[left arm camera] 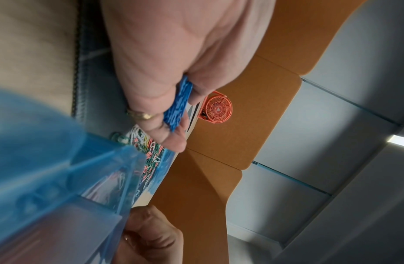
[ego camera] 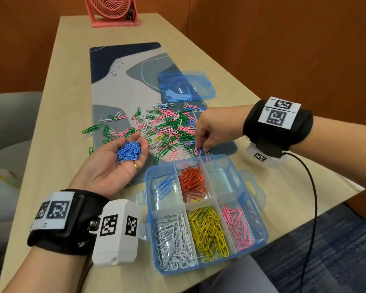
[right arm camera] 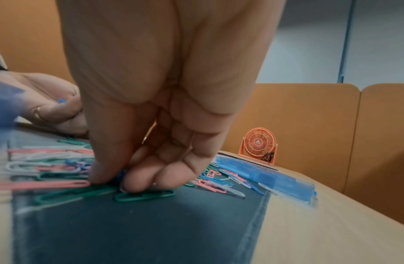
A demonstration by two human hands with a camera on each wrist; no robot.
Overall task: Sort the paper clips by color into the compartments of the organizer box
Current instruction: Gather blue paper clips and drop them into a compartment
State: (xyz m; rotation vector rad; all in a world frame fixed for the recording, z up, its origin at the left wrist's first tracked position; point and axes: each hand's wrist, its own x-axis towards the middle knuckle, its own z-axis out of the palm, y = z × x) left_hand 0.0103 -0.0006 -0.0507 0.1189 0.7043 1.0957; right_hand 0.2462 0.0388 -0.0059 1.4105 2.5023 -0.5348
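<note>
The blue organizer box (ego camera: 220, 157) sits open at the table's near edge. Its compartments hold a few blue clips (ego camera: 164, 186), orange clips (ego camera: 191, 180), white clips (ego camera: 173, 242), yellow clips (ego camera: 209, 231) and pink clips (ego camera: 237, 227); the far right one has none. A mixed pile of clips (ego camera: 163, 125) lies on the mat behind it. My left hand (ego camera: 123, 163), palm up left of the box, cups a bunch of blue clips (ego camera: 129, 152) (left arm camera: 178, 107). My right hand (ego camera: 203, 148) (right arm camera: 113, 180) reaches down into the pile's near edge and pinches a blue clip (right arm camera: 120, 176).
The patterned desk mat (ego camera: 118, 85) runs down the table. A clear blue lid (ego camera: 184, 85) lies beyond the pile, and a pink fan (ego camera: 112, 9) stands at the far end. A black cable (ego camera: 313, 187) hangs from my right wrist over the table's right edge.
</note>
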